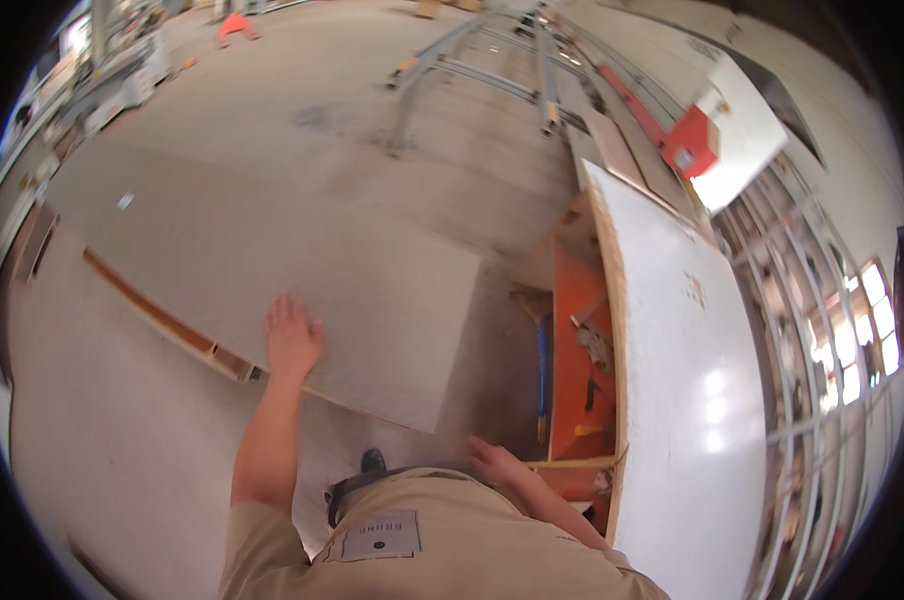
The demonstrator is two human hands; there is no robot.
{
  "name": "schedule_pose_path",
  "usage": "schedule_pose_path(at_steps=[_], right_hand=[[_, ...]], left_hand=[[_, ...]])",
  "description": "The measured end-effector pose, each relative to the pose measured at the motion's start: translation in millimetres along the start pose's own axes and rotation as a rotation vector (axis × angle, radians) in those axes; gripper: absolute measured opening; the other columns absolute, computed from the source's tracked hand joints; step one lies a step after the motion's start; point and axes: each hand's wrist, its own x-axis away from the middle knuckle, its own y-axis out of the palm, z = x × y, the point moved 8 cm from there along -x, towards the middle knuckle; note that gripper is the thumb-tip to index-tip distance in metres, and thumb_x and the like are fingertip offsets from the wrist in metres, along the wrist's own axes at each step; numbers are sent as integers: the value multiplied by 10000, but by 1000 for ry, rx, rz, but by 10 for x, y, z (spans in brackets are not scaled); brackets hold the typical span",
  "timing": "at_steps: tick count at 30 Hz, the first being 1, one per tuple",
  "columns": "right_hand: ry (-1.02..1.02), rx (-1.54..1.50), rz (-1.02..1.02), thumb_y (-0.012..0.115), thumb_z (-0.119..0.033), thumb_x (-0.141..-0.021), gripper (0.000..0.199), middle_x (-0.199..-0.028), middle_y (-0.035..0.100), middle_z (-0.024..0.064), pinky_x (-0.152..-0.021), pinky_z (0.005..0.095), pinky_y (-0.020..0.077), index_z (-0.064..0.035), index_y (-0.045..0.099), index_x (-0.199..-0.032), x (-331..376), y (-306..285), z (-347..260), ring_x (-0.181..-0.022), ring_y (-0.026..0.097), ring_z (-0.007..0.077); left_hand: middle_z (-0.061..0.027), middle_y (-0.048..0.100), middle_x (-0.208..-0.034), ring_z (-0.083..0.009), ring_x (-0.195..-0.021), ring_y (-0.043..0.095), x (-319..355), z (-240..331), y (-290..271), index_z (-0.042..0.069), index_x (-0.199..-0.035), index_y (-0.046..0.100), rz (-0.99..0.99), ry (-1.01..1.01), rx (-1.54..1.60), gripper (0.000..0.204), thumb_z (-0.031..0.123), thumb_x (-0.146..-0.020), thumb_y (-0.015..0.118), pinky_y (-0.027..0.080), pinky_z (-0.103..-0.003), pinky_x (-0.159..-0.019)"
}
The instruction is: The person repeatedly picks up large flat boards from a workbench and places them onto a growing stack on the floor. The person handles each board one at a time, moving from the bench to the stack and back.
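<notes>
My left hand (294,338) lies with fingers spread on a large flat grey-beige panel (372,270), close to its near edge. The arm reaches out straight from my body. My right hand (499,464) is beside my waist, just off the panel's near right corner; it looks somewhat blurred, with fingers partly apart and nothing visible in them. A brown wooden strip (162,312) with gaps in it runs along the panel's near edge, left of my left hand.
To my right stands a white-topped bench (682,370) with open orange-lined shelves (580,370) holding tools. A blue-handled brush (543,375) leans beside it. Farther off are a metal frame (492,80), a red-and-white machine part (690,143), a metal rack (802,440) and an orange object (236,27).
</notes>
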Motion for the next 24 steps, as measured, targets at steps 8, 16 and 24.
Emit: schedule_pose_path(at_steps=[8, 16, 24], right_hand=[[49, -53, 362, 628, -255, -953, 496, -1223, 657, 210, -973, 395, 499, -53, 514, -1391, 642, -870, 287, -1143, 640, 340], [-202, 151, 525, 667, -144, -913, 427, -1211, 656, 187, -985, 399, 489, -41, 578, -1317, 747, -1932, 190, -1155, 620, 337], [-108, 455, 783, 621, -153, -889, 467, -1466, 469, 152, -1153, 492, 299, -35, 542, -1334, 747, -2978, 843, -1404, 377, 355]], left_hand=[[-229, 460, -1450, -401, -1352, 421, -63, -15, -51, -4, -1331, 518, 11, -21, -45, 544, 304, -896, 625, 324, -512, -1132], [-246, 467, -1437, -409, -1384, 381, 624, -263, 2, -21, -1372, 482, 277, -175, -78, 592, 316, -908, 628, 270, -498, -1160], [-214, 375, -1517, -367, -1415, 343, 1132, -665, 206, -49, -1488, 269, 345, -753, 663, 789, 417, -951, 611, 307, -495, -1150]])
